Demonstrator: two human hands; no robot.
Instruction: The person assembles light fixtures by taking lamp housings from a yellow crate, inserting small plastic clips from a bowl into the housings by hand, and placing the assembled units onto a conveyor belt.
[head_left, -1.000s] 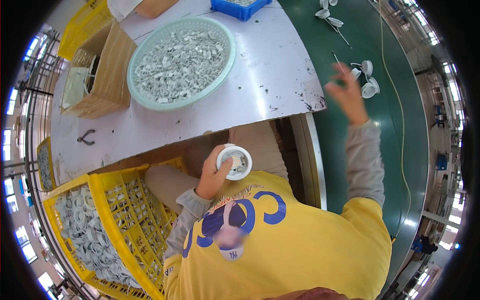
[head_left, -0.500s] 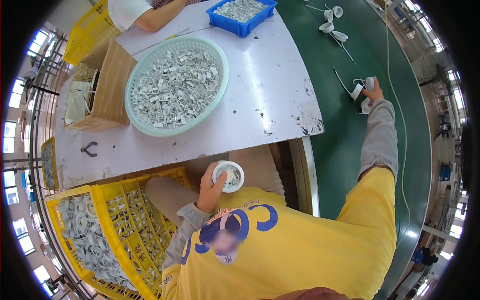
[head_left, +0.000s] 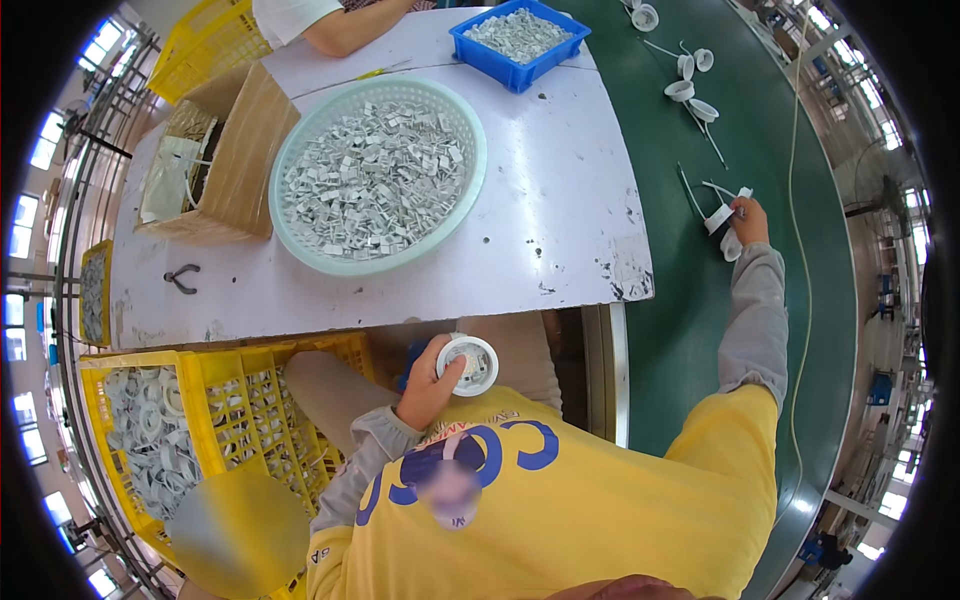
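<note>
Above my lap, my left hand is closed around a white round lamp housing. Its open side faces up and shows a pale inner part, with my thumb at its rim. Out to the right over the green conveyor belt, my right hand has its fingers closed on a white fitting, which they partly hide. Beside those fingers lies a white round cup with a wire. Another white cup is right under the hand.
A pale green basket of small white parts stands on the white table. Around it are a blue tray, a cardboard box and pliers. Left of my leg is a yellow crate of white rings. A person's arm rests opposite.
The whole view has shifted, so the table and belt things sit lower in it. My right fingers have closed further over the white fitting. My left hand keeps its hold.
</note>
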